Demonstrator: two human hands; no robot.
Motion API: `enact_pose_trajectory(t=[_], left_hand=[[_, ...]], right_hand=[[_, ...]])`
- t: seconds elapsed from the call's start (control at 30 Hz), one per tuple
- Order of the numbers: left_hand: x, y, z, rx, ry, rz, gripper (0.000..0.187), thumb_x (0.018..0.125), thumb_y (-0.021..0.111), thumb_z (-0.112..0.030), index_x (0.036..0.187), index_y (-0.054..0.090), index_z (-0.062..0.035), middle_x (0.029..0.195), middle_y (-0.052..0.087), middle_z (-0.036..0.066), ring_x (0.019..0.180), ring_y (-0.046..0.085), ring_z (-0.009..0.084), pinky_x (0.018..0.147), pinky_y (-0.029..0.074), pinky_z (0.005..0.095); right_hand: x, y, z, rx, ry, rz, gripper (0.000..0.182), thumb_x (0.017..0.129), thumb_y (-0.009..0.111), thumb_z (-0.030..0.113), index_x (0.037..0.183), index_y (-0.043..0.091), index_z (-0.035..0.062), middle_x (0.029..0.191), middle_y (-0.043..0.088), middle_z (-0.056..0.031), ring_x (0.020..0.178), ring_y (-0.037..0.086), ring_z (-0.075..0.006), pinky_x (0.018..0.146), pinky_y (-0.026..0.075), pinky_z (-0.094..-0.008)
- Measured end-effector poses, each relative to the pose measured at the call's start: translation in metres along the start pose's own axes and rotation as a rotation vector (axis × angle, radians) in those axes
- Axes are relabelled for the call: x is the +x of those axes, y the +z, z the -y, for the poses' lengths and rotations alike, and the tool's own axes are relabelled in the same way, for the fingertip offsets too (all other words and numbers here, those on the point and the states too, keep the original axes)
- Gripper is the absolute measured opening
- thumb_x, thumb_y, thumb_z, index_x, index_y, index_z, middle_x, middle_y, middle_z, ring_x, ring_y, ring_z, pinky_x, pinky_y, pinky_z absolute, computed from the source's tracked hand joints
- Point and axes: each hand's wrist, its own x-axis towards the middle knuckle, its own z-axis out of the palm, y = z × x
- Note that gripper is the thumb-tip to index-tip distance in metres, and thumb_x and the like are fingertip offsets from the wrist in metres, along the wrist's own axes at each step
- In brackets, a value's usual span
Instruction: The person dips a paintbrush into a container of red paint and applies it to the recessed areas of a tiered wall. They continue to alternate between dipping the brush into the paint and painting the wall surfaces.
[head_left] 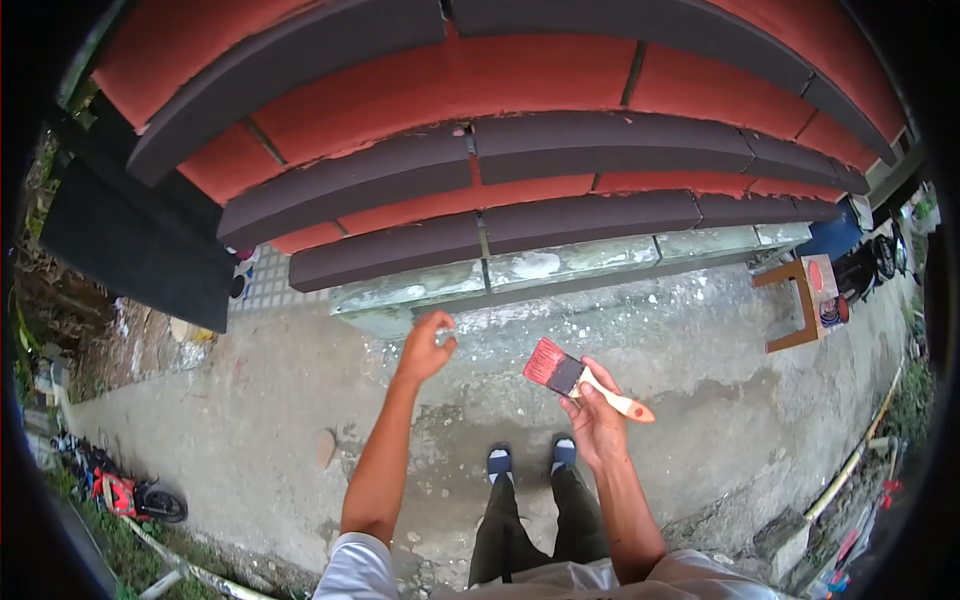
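My right hand (598,415) grips a paintbrush (565,373) by its pale wooden handle. The brush points to the upper left, and its bristles are coated in red paint. To the left, my left hand (428,345) is raised near the low, unpainted greenish ledge (400,290), its fingers curled; whether anything small is between them I cannot make out. Above the ledge rises a wall of red bands (450,85) and dark purple-grey bands (590,220), with red smears along some edges.
A brown wooden stool (795,300) stands at the right by a blue container (838,235). A dark panel (135,245) is at the left. A red motorcycle (120,490) is at the lower left. My sandalled feet (500,460) are on the concrete.
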Motion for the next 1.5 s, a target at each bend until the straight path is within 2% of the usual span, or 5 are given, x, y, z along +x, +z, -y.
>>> enact_pose_trajectory(t=[0.13,0.37,0.97,1.2,1.5], left_hand=[[0.064,-0.004,-0.001,0.121,0.185,-0.127,0.026,0.081,0.07,-0.006,0.106,0.061,-0.0062,0.101,0.067,0.015,0.102,0.064,0.0367,0.086,0.05,0.0474],[0.168,0.015,0.027,0.281,0.262,-0.226,0.014,0.088,0.067,-0.015,0.093,0.061,-0.0037,0.088,0.063,0.014,0.087,0.064,0.0367,0.077,0.05,0.0484],[0.243,0.073,0.056,0.687,0.037,-0.566,0.036,0.098,0.056,-0.034,0.082,0.07,-0.004,0.08,0.068,0.025,0.08,0.066,0.0491,0.073,0.049,0.0575],[0.243,0.073,0.062,0.72,0.041,-0.545,0.037,0.1,0.056,-0.031,0.081,0.067,-0.0008,0.073,0.063,0.026,0.075,0.063,0.0496,0.069,0.045,0.056],[0.245,0.073,0.063,0.699,0.041,-0.539,0.037,0.096,0.058,-0.03,0.073,0.064,-0.0023,0.071,0.063,0.024,0.07,0.062,0.0486,0.065,0.044,0.0567]], right_hand=[[0.014,-0.022,-0.028,0.073,-0.001,-0.074,0.048,0.097,0.066,0.003,0.144,0.053,-0.0002,0.127,0.068,-0.0123,0.108,0.071,-0.0189,0.087,0.066,-0.0335],[0.058,-0.064,-0.053,0.094,-0.055,-0.123,0.046,0.098,0.065,0.002,0.143,0.054,-0.0028,0.126,0.068,-0.0146,0.106,0.072,-0.0205,0.086,0.066,-0.0339],[0.339,-0.01,-0.01,-0.351,-0.977,-0.126,0.033,0.092,0.081,0.01,0.123,0.074,-0.0001,0.108,0.077,-0.0092,0.097,0.07,-0.0144,0.087,0.055,-0.0289],[0.397,0.045,-0.025,-0.636,-1.53,0.026,0.031,0.078,0.082,0.005,0.109,0.077,0.0042,0.102,0.078,-0.0088,0.091,0.071,-0.0279,0.08,0.059,-0.0364],[0.422,0.015,0.008,-0.68,-1.589,-0.484,0.016,0.087,0.076,0.009,0.102,0.075,0.0027,0.092,0.075,-0.0097,0.081,0.068,-0.0303,0.074,0.055,-0.0398]])
